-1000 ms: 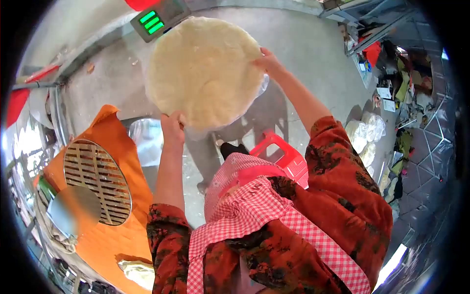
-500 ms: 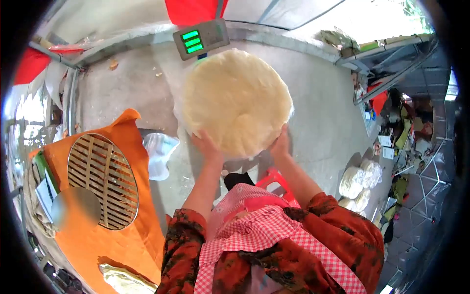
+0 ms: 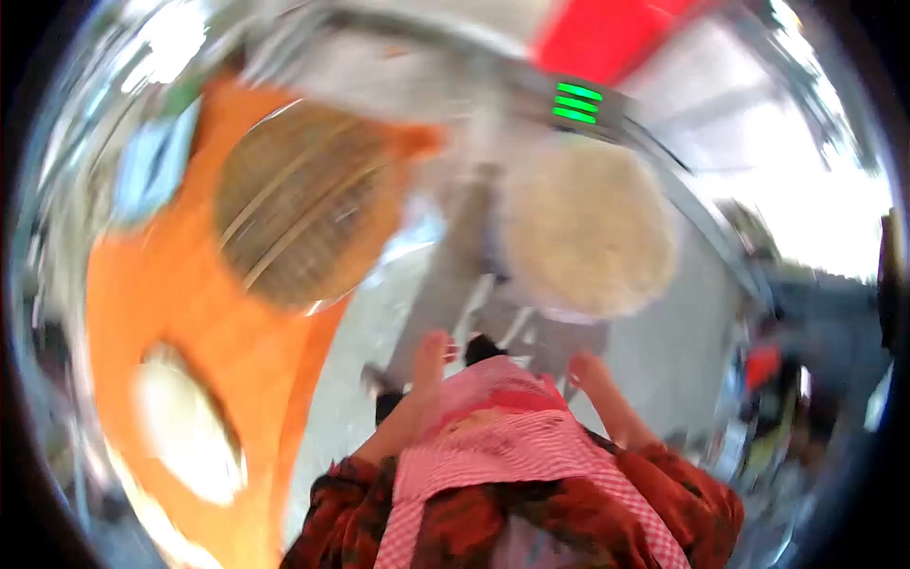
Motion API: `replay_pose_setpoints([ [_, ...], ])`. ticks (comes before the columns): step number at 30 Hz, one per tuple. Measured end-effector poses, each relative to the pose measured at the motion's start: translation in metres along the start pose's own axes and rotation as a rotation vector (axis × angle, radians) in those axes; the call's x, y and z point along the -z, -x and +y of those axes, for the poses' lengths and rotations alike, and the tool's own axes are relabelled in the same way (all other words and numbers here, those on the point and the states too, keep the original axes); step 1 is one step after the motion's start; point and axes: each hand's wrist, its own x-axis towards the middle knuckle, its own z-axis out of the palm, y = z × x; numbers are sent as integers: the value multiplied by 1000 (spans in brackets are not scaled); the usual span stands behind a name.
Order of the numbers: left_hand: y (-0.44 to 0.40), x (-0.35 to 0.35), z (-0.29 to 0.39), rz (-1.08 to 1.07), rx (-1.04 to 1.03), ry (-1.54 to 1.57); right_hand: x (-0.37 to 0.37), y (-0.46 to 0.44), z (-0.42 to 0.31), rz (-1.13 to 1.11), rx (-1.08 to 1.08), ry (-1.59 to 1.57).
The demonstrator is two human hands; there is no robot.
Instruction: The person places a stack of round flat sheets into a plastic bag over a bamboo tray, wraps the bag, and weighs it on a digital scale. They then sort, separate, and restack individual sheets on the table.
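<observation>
Pale round slab (image 3: 588,228): lay right of centre in the upper half, just below the green-lit display (image 3: 576,104); its translucent rim suggested a film, probably against sticking.
Left hand (image 3: 431,358): you had it lower centre, apart from the slab, seemingly empty, fingers loosely bent.
Right hand (image 3: 590,372): also apart and seemingly empty, so neither of your hands bore the slab's weight; blur hid the finer finger pose.
Slatted round rack (image 3: 308,204): rested upper left on orange cloth (image 3: 275,379), likely for a clean base.
</observation>
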Motion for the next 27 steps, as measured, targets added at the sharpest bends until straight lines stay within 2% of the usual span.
replay_pose_setpoints([
  [2, 54, 60, -17, 181, -16, 123, -82, 48, 2, 27, -9, 414],
  [5, 136, 140, -24, 431, 13, 175, -194, 77, 27, -380, 310, 809],
  [8, 206, 221, -21, 596, -189, 381, -340, 125, 69, -777, 768, 1049],
  [9, 235, 242, -18, 665, -250, 447, -390, 167, 91, -901, 942, 1094],
  [10, 261, 263, -14, 728, -319, 534, -435, 200, 112, -1021, 951, 1223],
  [11, 282, 282, -9, 791, -386, 623, -474, 226, 141, -1219, 967, 1133],
  [14, 329, 339, -5, 958, -595, 795, -575, 315, 237, -1520, 1405, 1230],
  [17, 353, 389, -16, 1032, -742, 986, -646, 357, 330, -1845, 1931, 1196],
  [19, 365, 415, -13, 1152, -803, 1067, -669, 351, 376, -1848, 2182, 1461],
  [21, 376, 440, -15, 1079, -823, 1170, -685, 328, 401, -1762, 2367, 1706],
  [22, 380, 446, -15, 1035, -831, 1218, -692, 327, 403, -1797, 2359, 1766],
  [25, 380, 443, -7, 731, -813, 1273, -705, 319, 395, -1872, 2301, 1916],
  [26, 376, 441, 3, 674, -686, 1278, -709, 317, 394, -1897, 2276, 1925],
  [27, 368, 440, 11, 630, -666, 1294, -712, 317, 393, -1921, 2244, 1932],
])
